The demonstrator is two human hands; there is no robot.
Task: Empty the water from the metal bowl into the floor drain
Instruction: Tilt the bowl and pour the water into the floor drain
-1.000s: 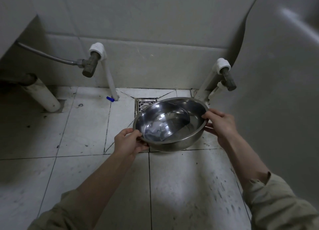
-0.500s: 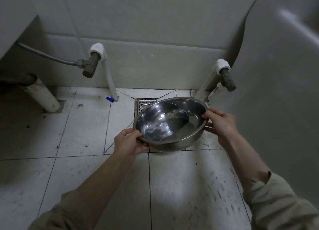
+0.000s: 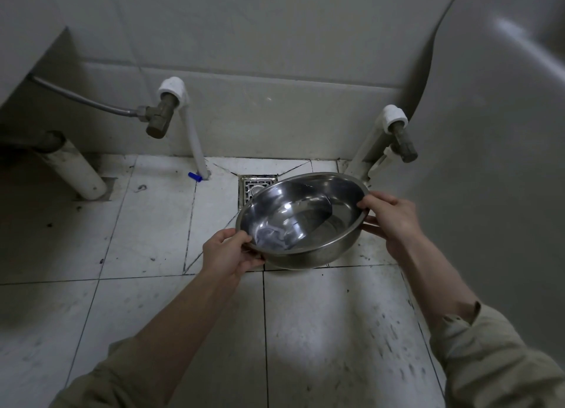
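A shiny metal bowl point(image 3: 318, 242) hangs above the tiled floor, held by both hands. My left hand point(image 3: 227, 253) grips its near-left rim and my right hand point(image 3: 389, 216) grips its right rim. The bowl is tilted, its right side raised toward the far right, and a little water pools inside toward the right wall. A square metal floor drain point(image 3: 253, 186) lies in the floor just behind the bowl; the bowl's far-left rim covers most of it.
A white pipe with a brass valve point(image 3: 159, 118) stands at the wall left of the drain, another valve point(image 3: 402, 143) at the right. A thick white drain pipe point(image 3: 76, 170) slants at the far left. A large white fixture point(image 3: 501, 163) fills the right side. A small blue cap point(image 3: 194, 176) lies on the floor.
The bowl has tipped a little more, its right rim higher, and the water has shifted inside. Both hands keep their grip in nearly the same place.
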